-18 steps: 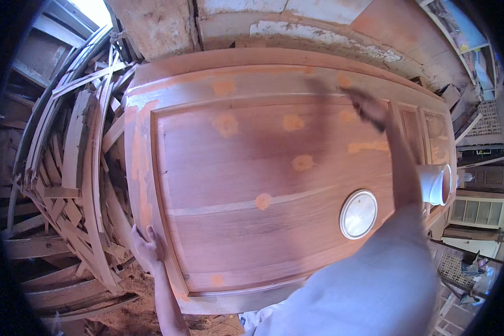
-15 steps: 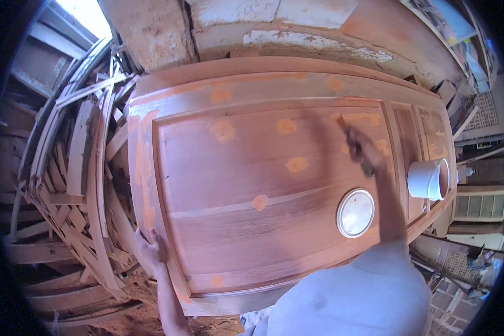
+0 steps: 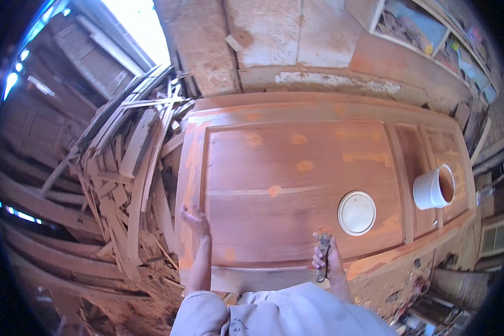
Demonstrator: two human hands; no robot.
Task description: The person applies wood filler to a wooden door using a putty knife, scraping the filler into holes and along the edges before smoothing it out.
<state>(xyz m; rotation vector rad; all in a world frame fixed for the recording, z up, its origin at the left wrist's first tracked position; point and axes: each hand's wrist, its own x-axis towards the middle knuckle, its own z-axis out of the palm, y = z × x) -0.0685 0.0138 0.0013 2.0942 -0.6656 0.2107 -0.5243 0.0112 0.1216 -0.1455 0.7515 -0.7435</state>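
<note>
One panelled wooden door [image 3: 252,224], largest item on record: lies flat across the middle of the view, raised frame around one wide recessed panel, narrower recessed panels toward the right end. Next in size, a heap of scrap wood [image 3: 137,143] beside the door's left end: loose planks, strips and offcuts at mixed angles. Beyond the far right part of the door, a pale-framed shelf unit [image 3: 443,45] with assorted items. At the lower edge of the view, light-coloured clothing [image 3: 302,311] on the person.

On the door, over the narrower panels, one white bucket [image 3: 427,190], uncovered, brownish inside. Left of the bucket and apart from it, one round white lid [image 3: 357,213], flat on the wide panel.

Right hand [image 3: 335,261]: clamped on the handle of a scraper [image 3: 324,246], at the door's near edge, below and left of the lid. Left hand [image 3: 196,222]: fingers apart, at the left side of the frame; contact with the wood, cannot tell. Scraper: blade pointing away from the person, orange-brown residue at the tip.

Smallest, orange filler patches [image 3: 274,191]: rounded spots scattered over the wide panel, longer smears toward its right side and along the frame.
</note>
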